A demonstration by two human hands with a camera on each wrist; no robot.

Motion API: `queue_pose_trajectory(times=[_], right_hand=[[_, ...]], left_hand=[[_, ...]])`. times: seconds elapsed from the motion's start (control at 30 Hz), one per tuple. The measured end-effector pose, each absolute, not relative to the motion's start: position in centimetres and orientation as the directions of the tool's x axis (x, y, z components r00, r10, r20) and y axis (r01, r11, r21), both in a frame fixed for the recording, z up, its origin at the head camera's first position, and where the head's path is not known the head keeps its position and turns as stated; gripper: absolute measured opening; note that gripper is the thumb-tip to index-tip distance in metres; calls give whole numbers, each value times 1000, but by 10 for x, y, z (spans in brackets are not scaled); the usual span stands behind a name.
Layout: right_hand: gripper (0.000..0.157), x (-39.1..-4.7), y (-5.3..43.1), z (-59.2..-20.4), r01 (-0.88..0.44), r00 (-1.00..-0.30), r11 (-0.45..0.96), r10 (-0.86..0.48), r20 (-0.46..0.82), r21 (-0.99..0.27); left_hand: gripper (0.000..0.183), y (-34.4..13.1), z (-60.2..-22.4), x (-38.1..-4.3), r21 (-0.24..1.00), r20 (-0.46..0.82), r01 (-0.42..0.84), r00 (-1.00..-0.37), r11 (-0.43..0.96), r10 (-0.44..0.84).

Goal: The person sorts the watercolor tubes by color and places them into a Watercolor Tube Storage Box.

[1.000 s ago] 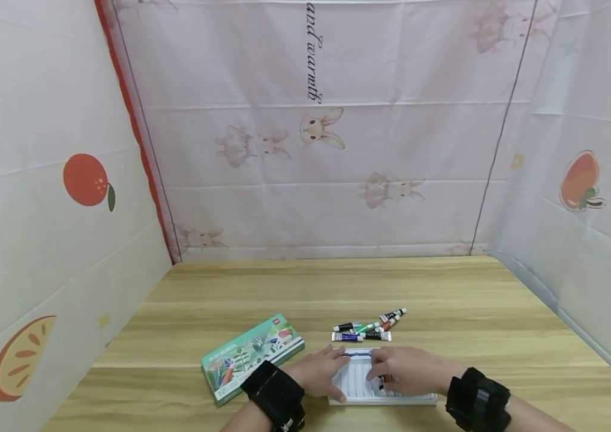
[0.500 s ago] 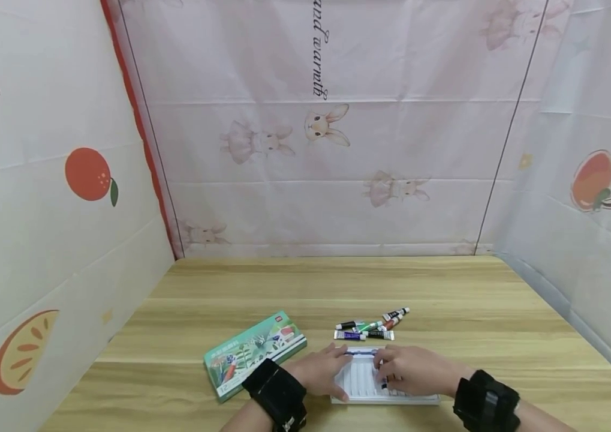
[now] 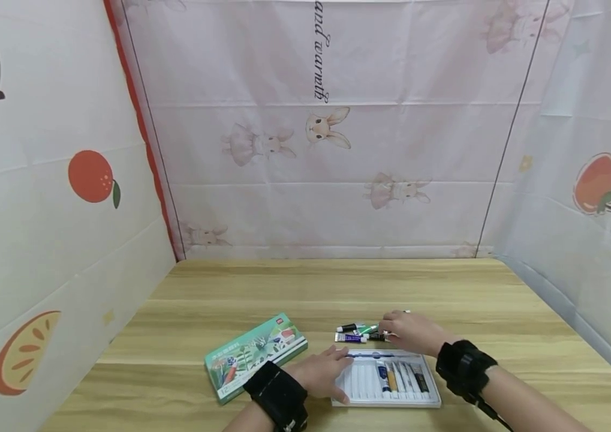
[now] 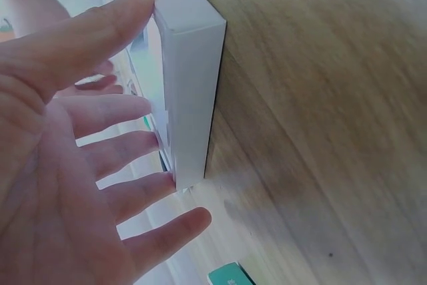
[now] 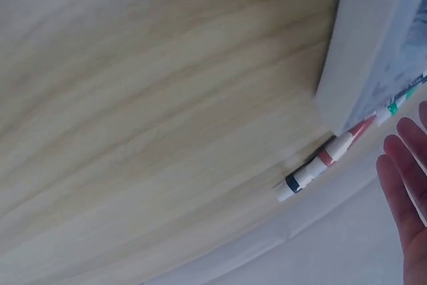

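Note:
A white tray (image 3: 356, 390) with narrow slots lies on the table. Its right side holds a row of paint tubes, among them a blue one (image 3: 383, 377), an ochre one (image 3: 392, 380) and a black one (image 3: 420, 380). My left hand (image 3: 318, 373) rests on the tray's left end, fingers spread along its wall (image 4: 193, 98). Beyond the tray, my right hand (image 3: 413, 332) hovers over loose paint tubes, fingers extended, and hides some of them. Purple (image 3: 351, 338) and green (image 3: 367, 330) tubes show left of it; a red-brown tube (image 5: 327, 158) appears in the right wrist view.
A green paint box (image 3: 255, 358) lies angled on the wooden table (image 3: 262, 288), left of the tray. A slim blue item (image 3: 367, 356) sits in the tray's far groove. Printed cloth walls (image 3: 337, 216) enclose the back and both sides.
My right hand has left the tray's slots and moved away from me to the loose tubes, uncovering the row of tubes in the tray. The left hand stays at the tray's left end.

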State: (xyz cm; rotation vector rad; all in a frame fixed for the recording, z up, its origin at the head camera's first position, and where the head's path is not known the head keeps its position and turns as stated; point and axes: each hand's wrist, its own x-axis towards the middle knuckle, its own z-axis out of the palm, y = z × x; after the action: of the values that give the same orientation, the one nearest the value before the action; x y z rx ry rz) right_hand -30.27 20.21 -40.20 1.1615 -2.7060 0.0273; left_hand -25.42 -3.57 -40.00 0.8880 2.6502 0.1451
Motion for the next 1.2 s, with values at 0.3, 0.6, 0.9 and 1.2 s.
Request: queue_pose_trajectory(times=[0.3, 0.6, 0.9, 1.2], right_hand=[[16, -312, 186, -412, -668, -719, 735, -678, 153, 114], [9, -312, 185, -416, -640, -749, 761, -649, 135, 104], [18, -302, 192, -406, -695, -700, 718, -689, 187, 45], [17, -277, 187, -400, -825, -505, 541, -835, 218, 164]], left_hand=[[73, -37, -399, -255, 206, -289, 570, -741, 795, 606], [72, -37, -399, -255, 212, -297, 579, -729, 787, 616], [72, -38, -399, -255, 219, -290, 583, -727, 782, 623], [72, -36, -399, -255, 211, -286, 576, -736, 790, 613]])
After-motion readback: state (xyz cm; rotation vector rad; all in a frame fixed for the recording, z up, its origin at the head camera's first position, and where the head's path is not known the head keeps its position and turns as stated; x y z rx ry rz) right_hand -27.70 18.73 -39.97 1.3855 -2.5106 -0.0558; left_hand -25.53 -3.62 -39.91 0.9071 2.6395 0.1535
